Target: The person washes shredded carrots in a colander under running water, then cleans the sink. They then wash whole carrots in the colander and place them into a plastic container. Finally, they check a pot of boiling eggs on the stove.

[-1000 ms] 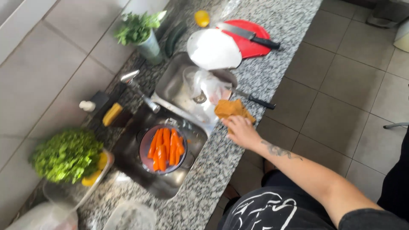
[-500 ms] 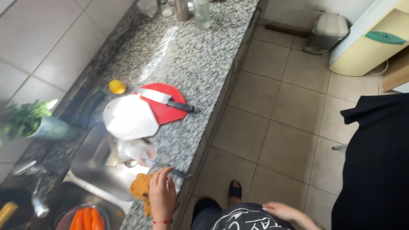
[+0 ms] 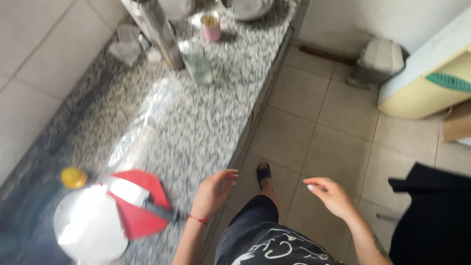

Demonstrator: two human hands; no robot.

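Note:
My left hand hovers over the front edge of the speckled granite counter, fingers apart and holding nothing. It is just right of a red cutting board with a black-handled knife lying across it. My right hand hangs over the tiled floor, fingers loosely apart and empty. A white round lid or plate partly covers the board at the lower left. A small yellow object sits behind it.
A glass bottle, a pink cup and metal ware stand at the counter's far end. A small grey bin and a cream cabinet are across the floor. A dark-clothed figure stands at right.
The view has swung right along the counter, away from the sink and carrots. My left hand has let go of the orange-brown item and is now empty; my right hand has come into view.

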